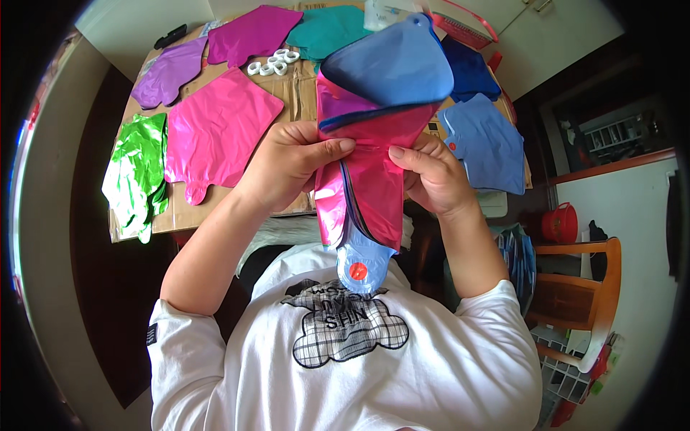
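Observation:
Between my hands I hold a folded stack of flat foil balloons (pixel 377 183), glossy pink on the side toward me with layered edges showing. A light-blue foil flap (pixel 392 68) spreads at the top, and a blue tab with a red dot (pixel 358 271) hangs at the bottom. My left hand (pixel 291 161) pinches the left side of the stack, thumb on the pink face. On the right side, my right hand (pixel 431 172) grips it the same way. The fingers behind the stack are mostly hidden.
Cardboard (pixel 291 93) covers the table. On it lie flat foil pieces: pink (pixel 223 133), green (pixel 136 169), purple (pixel 169 72), magenta (pixel 251 32), teal (pixel 330 30), dark blue (pixel 467 68) and light blue (pixel 489 140). White rolls (pixel 273 63) sit at the back. A wooden chair (pixel 575 287) stands right.

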A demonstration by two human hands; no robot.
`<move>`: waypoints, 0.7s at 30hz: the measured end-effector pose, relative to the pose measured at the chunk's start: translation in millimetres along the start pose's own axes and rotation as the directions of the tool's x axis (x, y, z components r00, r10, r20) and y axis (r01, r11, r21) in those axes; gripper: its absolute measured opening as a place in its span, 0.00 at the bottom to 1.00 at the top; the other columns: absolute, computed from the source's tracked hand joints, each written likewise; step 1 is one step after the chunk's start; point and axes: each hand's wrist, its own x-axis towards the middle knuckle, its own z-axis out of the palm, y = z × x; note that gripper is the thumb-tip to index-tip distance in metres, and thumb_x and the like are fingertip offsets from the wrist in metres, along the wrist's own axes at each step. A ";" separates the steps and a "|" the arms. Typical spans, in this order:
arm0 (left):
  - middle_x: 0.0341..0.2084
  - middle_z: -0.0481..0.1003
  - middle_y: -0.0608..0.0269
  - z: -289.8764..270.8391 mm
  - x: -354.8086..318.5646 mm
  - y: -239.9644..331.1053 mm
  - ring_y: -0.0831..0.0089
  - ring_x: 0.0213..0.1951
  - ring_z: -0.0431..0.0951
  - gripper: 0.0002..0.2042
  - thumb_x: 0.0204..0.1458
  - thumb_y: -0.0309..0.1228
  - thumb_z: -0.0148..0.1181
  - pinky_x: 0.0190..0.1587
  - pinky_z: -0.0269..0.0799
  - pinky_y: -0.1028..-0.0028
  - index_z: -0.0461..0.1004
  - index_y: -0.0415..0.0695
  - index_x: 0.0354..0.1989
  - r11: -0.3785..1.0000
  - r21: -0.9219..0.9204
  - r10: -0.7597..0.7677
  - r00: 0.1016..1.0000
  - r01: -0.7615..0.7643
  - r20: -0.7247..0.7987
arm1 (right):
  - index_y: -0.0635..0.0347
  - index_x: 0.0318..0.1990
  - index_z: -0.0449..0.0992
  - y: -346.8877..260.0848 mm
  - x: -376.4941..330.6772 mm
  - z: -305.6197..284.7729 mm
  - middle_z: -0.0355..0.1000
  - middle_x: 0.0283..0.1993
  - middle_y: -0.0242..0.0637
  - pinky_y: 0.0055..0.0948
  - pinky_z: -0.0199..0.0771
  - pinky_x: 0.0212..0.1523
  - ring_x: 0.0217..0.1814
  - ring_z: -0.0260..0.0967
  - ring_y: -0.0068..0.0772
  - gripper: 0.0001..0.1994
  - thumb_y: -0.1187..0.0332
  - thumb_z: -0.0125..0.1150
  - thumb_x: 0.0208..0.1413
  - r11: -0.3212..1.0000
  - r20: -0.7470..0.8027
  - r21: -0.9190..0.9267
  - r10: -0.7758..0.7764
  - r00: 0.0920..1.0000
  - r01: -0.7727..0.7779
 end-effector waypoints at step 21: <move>0.47 0.76 0.52 -7.9 1.3 -4.5 0.65 0.47 0.79 0.21 0.61 0.24 0.46 0.51 0.75 0.66 0.60 0.39 0.64 0.831 -0.484 -0.152 0.949 0.274 0.277 | 0.64 0.31 0.82 -16.2 -8.9 -9.7 0.78 0.30 0.37 0.19 0.73 0.35 0.32 0.74 0.24 0.20 0.91 0.42 0.45 0.816 0.143 -0.481 -0.286 0.947 0.319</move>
